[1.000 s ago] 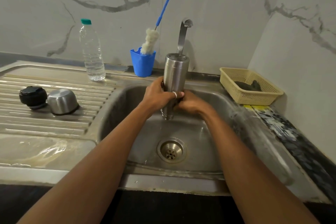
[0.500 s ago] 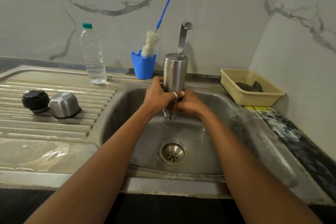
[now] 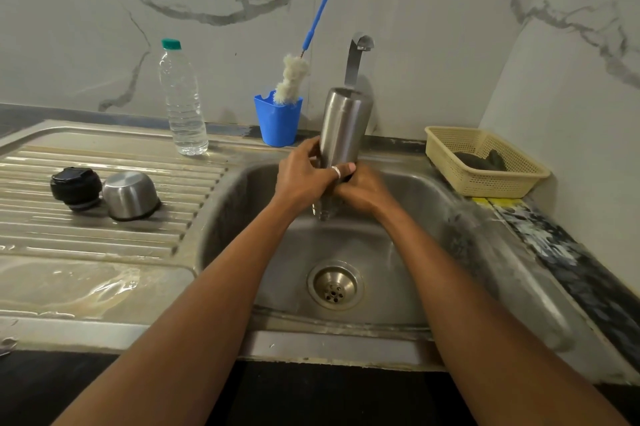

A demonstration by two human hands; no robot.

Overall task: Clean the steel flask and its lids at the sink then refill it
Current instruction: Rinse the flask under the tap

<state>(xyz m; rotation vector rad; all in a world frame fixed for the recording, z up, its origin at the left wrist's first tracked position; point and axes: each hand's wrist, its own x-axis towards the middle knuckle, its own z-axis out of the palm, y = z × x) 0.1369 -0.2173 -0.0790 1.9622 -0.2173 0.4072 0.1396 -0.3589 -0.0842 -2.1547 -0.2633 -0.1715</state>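
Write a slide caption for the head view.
Left hand and right hand grip a cylindrical steel flask over the steel sink; round black lid and steel cup lid rest on the ribbed drainboard.

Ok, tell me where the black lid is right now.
Head view, far left: the black lid sits on the ribbed drainboard, immediately left of the steel cap, left of the sink basin.

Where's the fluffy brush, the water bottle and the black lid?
Fluffy brush (image 3: 292, 77): head view, white bristles.
Water bottle (image 3: 181, 103): head view, clear body.
Black lid (image 3: 76, 186): head view, its top.
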